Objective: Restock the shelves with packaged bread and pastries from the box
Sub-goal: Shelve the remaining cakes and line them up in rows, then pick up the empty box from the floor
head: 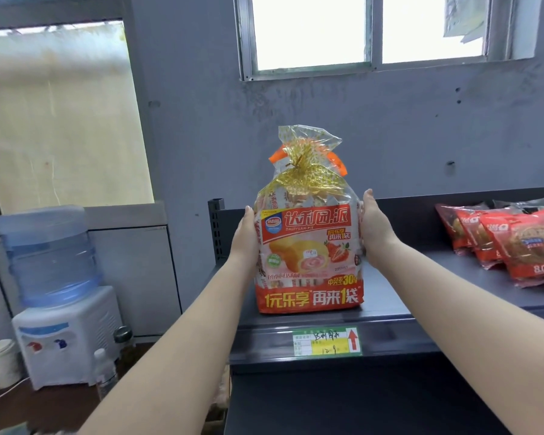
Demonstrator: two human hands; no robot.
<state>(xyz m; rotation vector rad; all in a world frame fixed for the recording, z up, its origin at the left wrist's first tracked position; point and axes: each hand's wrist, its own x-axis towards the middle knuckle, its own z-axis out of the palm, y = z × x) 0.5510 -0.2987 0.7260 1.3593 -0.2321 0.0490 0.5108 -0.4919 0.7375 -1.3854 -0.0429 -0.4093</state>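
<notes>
1. Pastry bag (pixel 310 243) stands upright on the dark shelf (pixel 390 321), near the shelf's left end, gold-tied top up.
2. Left hand (pixel 245 233) lies flat against the bag's left side, fingers straight.
3. Right hand (pixel 374 224) presses the right side the same way (open palms clamp it, no curled grip).
4. Price tag (pixel 326 341) sits on the shelf edge just below the bag.
5. Red bread packs (pixel 500 243) lie far right on the same shelf, well apart.
</notes>
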